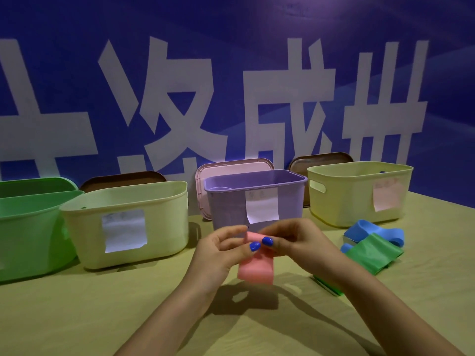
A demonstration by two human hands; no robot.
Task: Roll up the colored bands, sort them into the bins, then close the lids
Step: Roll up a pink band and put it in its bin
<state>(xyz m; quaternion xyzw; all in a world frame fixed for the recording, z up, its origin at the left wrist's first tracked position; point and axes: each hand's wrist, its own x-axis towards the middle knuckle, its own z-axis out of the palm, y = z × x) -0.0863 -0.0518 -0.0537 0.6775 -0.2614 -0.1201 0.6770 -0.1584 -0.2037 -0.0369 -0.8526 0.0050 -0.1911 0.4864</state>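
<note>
My left hand (221, 249) and my right hand (290, 242) both pinch the top of a pink band (255, 271), held above the table in front of the purple bin (254, 199). The band's top end is curled between my fingers and its lower part hangs loose. A green band (372, 255) and a blue band (372, 231) lie on the table to the right. A green bin (28, 227), a pale bin (128, 222) and a yellow bin (357, 191) stand open in the row with the purple one. Each of the three right-hand bins carries a paper label.
Lids lean against the blue wall behind the bins: a pink lid (231, 167), a brown lid (123, 177), another brown lid (321, 160) and a green lid (36, 185). The tan table (102, 317) stretches toward me.
</note>
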